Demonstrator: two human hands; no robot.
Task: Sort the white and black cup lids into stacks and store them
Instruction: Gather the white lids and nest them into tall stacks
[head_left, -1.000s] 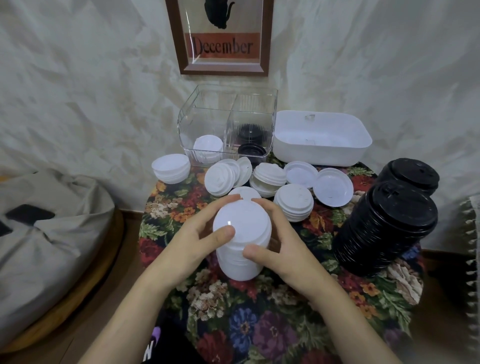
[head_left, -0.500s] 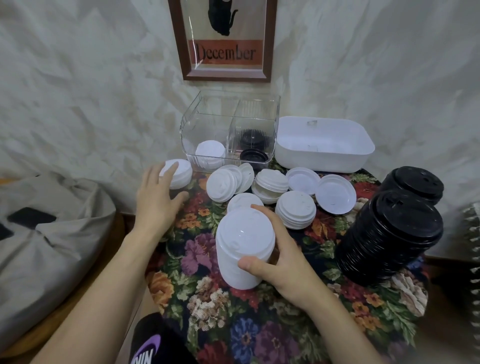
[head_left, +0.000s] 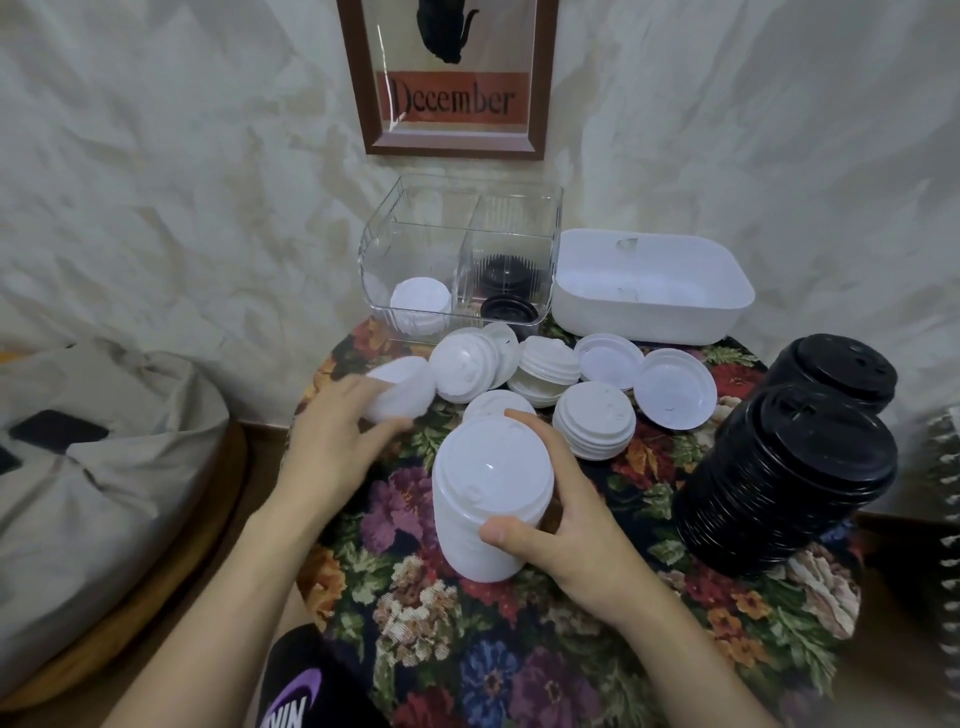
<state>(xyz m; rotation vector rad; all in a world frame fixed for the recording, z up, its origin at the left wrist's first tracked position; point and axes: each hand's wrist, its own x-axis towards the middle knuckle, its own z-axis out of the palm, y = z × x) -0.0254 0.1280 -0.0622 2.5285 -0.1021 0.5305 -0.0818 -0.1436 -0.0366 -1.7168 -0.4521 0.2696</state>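
Observation:
A tall stack of white lids stands on the floral table, and my right hand grips its side, thumb in front. My left hand holds a small tilted stack of white lids at the table's left edge. More white lids lie loose or in short piles behind. Two tall black lid stacks stand at the right. The clear divided bin holds white lids in its left compartment and black lids in its right one.
A white tub sits right of the clear bin against the wall. The floral tablecloth covers a small round table. A grey beanbag lies on the floor at the left. A framed December picture hangs above.
My left hand left the tall white stack, reached to the small stack at the left edge, and now has it lifted and tilted. My right hand stayed on the tall stack.

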